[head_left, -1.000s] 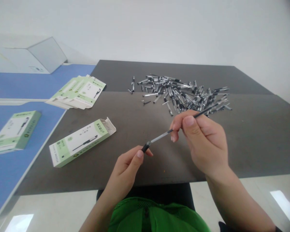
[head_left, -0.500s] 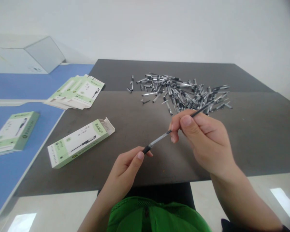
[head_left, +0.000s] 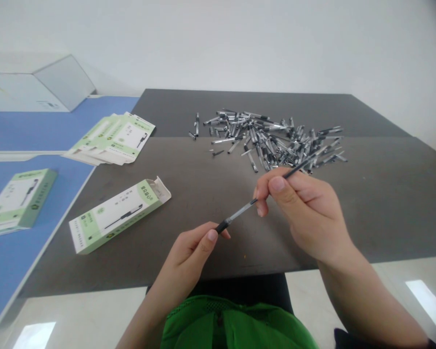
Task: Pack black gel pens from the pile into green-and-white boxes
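My left hand (head_left: 191, 252) pinches the black grip of a clear pen barrel (head_left: 241, 212) between thumb and fingertips. The barrel slants up to the right. Thumb and forefinger of my right hand (head_left: 305, 208) are closed on a thin dark pen refill (head_left: 298, 168), whose lower end meets the barrel's open end. How deep the refill sits inside is hard to see. Behind my right hand lies a loose pile of pen parts (head_left: 269, 140), clear barrels with black ends. Left of my hands a green and white pen box (head_left: 119, 213) lies with its end flap open.
Several flat green and white cartons (head_left: 123, 138) are fanned out across the edge of the dark table (head_left: 378, 203). More cartons (head_left: 22, 198) are stacked on the blue surface (head_left: 7, 271) at left. A large white box (head_left: 51, 85) stands at the back left, by the wall.
My hands have come very slightly closer together, the right one shifting a little left with the refill. The view has shifted slightly; both grips are the same.
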`<state>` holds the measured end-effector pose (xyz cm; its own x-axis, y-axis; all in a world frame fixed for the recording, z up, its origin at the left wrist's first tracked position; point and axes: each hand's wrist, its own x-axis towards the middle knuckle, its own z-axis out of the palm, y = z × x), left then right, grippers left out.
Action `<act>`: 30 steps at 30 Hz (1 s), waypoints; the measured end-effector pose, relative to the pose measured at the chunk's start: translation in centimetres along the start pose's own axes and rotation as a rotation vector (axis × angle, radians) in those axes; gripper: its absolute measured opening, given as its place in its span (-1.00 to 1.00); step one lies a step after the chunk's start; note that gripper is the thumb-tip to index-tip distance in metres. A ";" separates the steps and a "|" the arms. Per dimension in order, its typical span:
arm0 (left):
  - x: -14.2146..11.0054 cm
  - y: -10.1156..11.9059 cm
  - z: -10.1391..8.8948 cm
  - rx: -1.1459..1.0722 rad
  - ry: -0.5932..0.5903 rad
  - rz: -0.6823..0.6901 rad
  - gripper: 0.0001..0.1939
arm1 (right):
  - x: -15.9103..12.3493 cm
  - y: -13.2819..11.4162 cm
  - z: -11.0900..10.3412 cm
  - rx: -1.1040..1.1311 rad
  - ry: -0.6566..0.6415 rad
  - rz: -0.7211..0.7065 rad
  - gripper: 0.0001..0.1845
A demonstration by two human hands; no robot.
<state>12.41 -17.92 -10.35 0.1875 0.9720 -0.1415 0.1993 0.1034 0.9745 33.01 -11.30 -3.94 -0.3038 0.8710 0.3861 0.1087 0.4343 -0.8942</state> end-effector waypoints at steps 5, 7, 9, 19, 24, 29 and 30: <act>0.3 0.0 0.3 -0.063 -0.009 -0.001 -0.52 | -0.1 -0.5 0.2 -0.082 -0.169 0.030 -0.70; 0.6 -0.2 0.6 -0.180 -0.007 0.011 -0.53 | 0.1 -0.8 0.1 -0.138 -0.268 0.035 -0.78; 1.0 -0.4 0.9 -0.352 0.021 0.036 -0.57 | 0.6 -0.8 -0.2 -0.187 -0.321 0.018 -0.64; 1.3 -0.5 -0.7 -0.716 0.163 0.206 -0.72 | 6.7 8.4 -8.4 -0.624 0.144 0.174 -0.78; 1.7 -1.0 -0.6 -0.662 0.208 0.117 -0.68 | 8.4 11.4 -9.2 -0.924 -0.073 0.227 -0.66; 1.6 -1.1 -0.3 -0.573 0.286 -0.014 -0.66 | 9.8 11.7 -9.7 -1.021 -0.111 0.254 -0.59; 1.5 -1.1 -0.3 -0.570 0.297 -0.029 -0.65 | 9.9 11.7 -10.1 -1.034 -0.116 0.257 -0.59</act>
<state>12.19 -16.47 -11.55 -0.1013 0.9756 -0.1948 -0.3576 0.1470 0.9222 40.80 4.72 -8.33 -0.2397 0.9606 0.1406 0.9147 0.2720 -0.2987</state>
